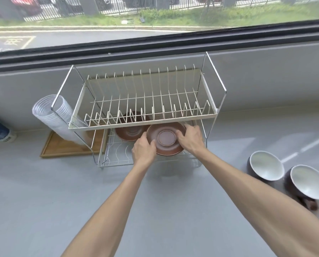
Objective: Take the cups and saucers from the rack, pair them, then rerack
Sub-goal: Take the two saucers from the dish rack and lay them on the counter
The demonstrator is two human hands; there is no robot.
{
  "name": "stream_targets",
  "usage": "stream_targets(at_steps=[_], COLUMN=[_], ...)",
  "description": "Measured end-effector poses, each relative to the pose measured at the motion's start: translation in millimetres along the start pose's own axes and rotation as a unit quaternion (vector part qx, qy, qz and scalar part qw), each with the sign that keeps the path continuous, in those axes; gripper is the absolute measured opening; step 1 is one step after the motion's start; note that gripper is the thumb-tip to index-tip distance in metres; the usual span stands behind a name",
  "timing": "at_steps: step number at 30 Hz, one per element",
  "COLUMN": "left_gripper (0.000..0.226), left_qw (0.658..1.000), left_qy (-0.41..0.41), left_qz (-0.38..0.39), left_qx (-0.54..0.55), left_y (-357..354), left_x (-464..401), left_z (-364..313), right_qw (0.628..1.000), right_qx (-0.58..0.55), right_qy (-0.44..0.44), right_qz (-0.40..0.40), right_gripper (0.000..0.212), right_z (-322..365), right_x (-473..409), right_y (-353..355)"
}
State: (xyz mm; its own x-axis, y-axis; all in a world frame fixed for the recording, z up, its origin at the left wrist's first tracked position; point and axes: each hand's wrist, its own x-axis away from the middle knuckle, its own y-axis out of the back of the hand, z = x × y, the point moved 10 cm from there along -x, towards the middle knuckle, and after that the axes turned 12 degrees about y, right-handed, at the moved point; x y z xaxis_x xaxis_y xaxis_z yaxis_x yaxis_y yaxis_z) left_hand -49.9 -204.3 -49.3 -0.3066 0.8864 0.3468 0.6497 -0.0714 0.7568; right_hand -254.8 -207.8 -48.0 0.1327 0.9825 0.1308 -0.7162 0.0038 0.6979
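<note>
Window-side counter (173, 210), dish rack (143, 101), street outside

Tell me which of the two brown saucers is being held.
The front saucer, gripped by the left hand and right hand on opposite edges. The other saucer lies untouched behind-left on the rack's lower tier.

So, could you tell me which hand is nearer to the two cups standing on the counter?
The right hand. It grips the near saucer's right edge, on the side toward the cups; the left hand holds the saucer's left edge, farther away.
</note>
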Motion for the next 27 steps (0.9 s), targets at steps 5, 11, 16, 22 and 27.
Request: stream_targets(at_steps=[5,11,16,22,27], left_gripper=[0.047,0.051,0.039,0.021,0.020], left_qw=[1.000,0.997,0.994,0.988,0.978], left_qy=[-0.004,0.019,0.005,-0.018,-0.037], left_qz=[-0.009,0.032,0.073,0.142,0.200], left_qx=[0.010,0.066,0.077,0.065,0.051], left_y=[11.5,0.2,-19.2,-64.6,-113.9], left_x=[32.4,68.6,98.5,136.3,164.7], left_z=[15.3,37.4,30.9,14.5,-1.7], right_qw=[1.000,0.998,0.995,0.987,0.977], right_qx=[-0.018,-0.022,-0.043,-0.046,-0.047], right_qy=[0.002,-0.007,-0.038,-0.101,-0.154], right_qz=[-0.017,-0.052,-0.084,-0.112,-0.139], right_gripper=[0.041,0.032,0.030,0.030,0.030], right_z=[-8.0,-26.6,-60.7,-118.0,-170.5], right_x=[37.9,89.3,128.4,172.9,212.9], right_y=[3.7,19.5,38.6,60.3,80.3])
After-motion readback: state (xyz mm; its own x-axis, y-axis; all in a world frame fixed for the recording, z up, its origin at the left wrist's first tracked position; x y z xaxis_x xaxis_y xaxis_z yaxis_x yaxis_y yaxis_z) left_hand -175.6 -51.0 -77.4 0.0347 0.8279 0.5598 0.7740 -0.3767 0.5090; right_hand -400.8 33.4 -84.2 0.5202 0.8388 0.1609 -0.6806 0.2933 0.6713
